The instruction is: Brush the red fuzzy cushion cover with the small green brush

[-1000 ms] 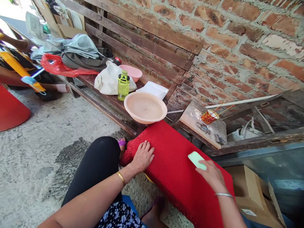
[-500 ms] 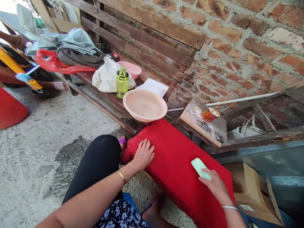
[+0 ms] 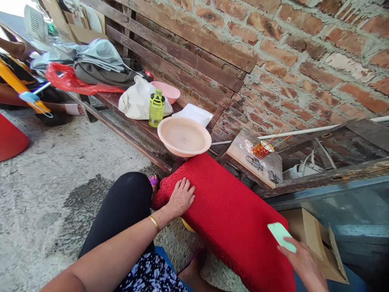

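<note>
A red cloth with a rough, fringed edge lies over a long, board-like surface in front of me. My left hand rests flat on its near left part, fingers stretched out, a gold bangle at the wrist. At the cloth's right edge, my right hand grips a flat, pale green block with rounded corners. Its underside is hidden, so I cannot tell whether it is a brush or a bar of soap. The block appears raised off the cloth, near the edge.
Beyond the cloth, a wooden bench holds a pale basin, a green bottle and bags. To the right are a board with a patterned cup and padlocks, and a cardboard box. A person's leg shows far left.
My right hand has moved right and toward the cloth's far right edge with the pale green block. My left hand stays flat on the cloth. The view has shifted slightly.
</note>
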### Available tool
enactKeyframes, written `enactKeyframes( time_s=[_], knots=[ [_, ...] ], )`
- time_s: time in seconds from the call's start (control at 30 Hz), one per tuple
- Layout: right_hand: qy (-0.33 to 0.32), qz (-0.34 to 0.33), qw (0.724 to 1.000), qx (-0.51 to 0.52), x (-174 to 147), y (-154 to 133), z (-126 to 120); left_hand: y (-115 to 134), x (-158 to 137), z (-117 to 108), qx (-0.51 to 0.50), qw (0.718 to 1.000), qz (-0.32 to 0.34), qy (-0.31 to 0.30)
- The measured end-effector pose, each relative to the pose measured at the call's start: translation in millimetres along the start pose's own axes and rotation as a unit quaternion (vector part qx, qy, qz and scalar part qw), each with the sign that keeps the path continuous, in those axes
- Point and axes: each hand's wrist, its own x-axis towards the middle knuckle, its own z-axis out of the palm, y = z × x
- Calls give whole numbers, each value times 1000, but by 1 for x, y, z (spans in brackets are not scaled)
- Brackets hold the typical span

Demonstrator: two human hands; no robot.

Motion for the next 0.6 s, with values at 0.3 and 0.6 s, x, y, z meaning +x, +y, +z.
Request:
enactKeyframes(
  time_s=[0.3, 0.6],
  knots=[
    [-88, -221, 969, 72, -30, -214, 8, -1, -2, 3, 11, 1000, 0, 2],
    [-71, -36, 992, 94, -36, -45, 15, 0, 1, 0, -13, 1000, -2, -6]
  ],
)
